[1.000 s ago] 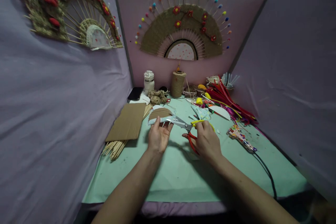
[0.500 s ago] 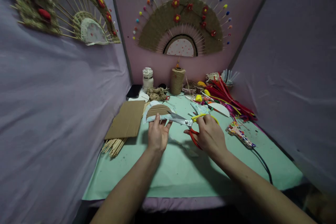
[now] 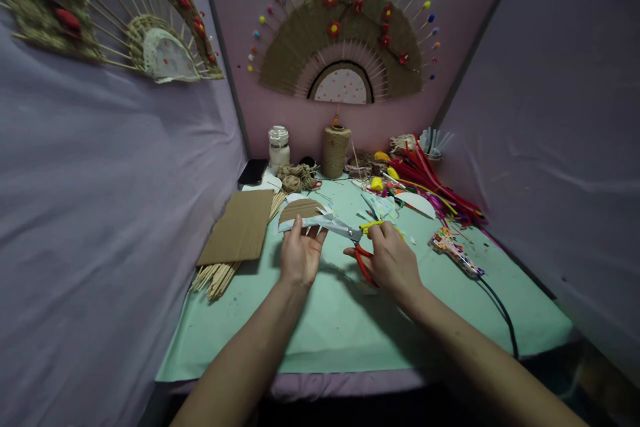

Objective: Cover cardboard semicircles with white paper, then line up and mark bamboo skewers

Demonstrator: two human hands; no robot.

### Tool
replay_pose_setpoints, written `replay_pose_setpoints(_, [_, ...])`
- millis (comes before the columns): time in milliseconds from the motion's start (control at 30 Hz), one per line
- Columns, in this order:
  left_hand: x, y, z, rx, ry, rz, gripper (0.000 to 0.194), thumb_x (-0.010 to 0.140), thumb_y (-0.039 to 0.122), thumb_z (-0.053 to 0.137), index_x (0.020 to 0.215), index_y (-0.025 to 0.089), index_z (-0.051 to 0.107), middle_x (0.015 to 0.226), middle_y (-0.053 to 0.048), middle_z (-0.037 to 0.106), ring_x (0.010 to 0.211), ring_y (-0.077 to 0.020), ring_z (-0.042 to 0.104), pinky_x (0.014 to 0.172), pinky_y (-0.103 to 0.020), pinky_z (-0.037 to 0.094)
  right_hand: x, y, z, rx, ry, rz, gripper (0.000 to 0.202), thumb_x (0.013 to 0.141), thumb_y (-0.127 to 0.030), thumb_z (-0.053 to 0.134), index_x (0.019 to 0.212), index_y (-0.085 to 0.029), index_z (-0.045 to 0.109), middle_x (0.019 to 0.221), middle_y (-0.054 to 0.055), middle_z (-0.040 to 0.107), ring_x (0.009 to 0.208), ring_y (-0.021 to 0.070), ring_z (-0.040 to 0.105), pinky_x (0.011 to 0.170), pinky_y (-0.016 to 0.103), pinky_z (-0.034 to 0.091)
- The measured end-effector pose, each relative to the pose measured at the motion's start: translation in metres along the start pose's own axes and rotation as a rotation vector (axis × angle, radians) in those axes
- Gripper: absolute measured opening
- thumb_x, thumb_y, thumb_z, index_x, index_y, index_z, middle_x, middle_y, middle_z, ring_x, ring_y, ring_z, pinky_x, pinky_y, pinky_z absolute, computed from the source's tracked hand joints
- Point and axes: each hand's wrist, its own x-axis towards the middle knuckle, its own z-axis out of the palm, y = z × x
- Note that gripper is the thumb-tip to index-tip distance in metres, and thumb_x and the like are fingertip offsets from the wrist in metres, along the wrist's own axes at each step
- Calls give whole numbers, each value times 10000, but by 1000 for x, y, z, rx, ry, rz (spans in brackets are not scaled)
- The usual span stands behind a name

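Note:
My left hand [image 3: 301,255] pinches the straight lower edge of a half-round piece of corrugated cardboard [image 3: 300,211], thumb on top and fingers underneath. Pale blue-white paper or cloth borders the cardboard and folds over its straight edge. In my right hand [image 3: 393,260] is a pair of scissors [image 3: 351,234] with one yellow and one red handle. Their blades are parted and point left, with the tips at the right end of the pale border. A small pale scrap [image 3: 413,240] lies right of the scissors.
A cardboard sheet [image 3: 237,227] rests on thin wooden sticks [image 3: 216,280] at left. A glue gun [image 3: 457,253] with a black cable lies at right. Behind stand a twine spool [image 3: 336,152] and a jar [image 3: 279,150]. Red pipe cleaners [image 3: 435,183] and a white half-disc [image 3: 416,204] are at back right.
My right hand and the scissors have shifted slightly left, and the blade tips sit further onto the pale border. My left hand keeps its hold. The whole view has shifted slightly.

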Motion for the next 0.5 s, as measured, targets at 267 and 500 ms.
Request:
replay_pose_setpoints(267, [2, 1, -2, 9, 38, -44, 226, 924, 172, 500, 1118, 175, 615, 991, -83, 713, 902, -191, 696, 856, -386, 567, -2, -5, 0, -27, -61, 44, 469, 862, -654, 467, 881, -197, 566, 918, 92, 588, 804, 230, 567, 486, 280, 237])
replay_pose_setpoints(500, [5, 0, -4, 27, 80, -78, 177, 901, 178, 548, 1061, 184, 623, 921, -55, 706, 829, -163, 689, 842, -396, 571, 17, 8, 4, 116, -230, 165, 446, 886, -626, 445, 769, -213, 568, 817, 68, 636, 711, 206, 596, 494, 275, 257])
